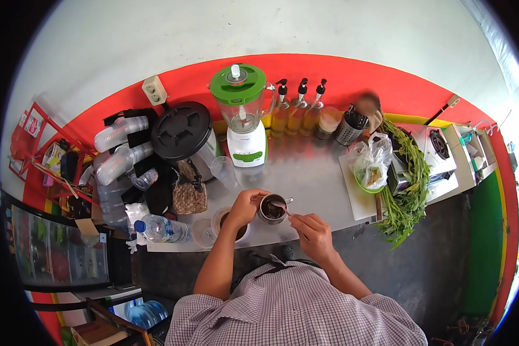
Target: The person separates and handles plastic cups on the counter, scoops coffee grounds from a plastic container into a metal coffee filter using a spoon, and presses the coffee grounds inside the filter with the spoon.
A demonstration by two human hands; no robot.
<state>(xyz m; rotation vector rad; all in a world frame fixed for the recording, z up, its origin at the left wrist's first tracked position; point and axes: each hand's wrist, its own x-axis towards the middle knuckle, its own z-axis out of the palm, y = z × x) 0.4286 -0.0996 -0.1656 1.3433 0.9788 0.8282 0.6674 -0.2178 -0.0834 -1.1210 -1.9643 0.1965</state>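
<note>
My left hand is closed round the left side of a small metal mug with dark brown contents. My right hand pinches a spoon, its lower end dipped into the mug. Just left of the mug and partly behind my left forearm stands a tub of dark brown stuff. Beside that tub is a clear round container, and a water bottle with a blue cap lies near it. A clear plastic cup is on the counter beyond my left hand.
On the steel counter, a green-lidded blender stands at the back. Pump bottles and a utensil holder line the wall. Leafy greens hang over the right end beside a stove. A black-lidded container and stacked cups crowd the left.
</note>
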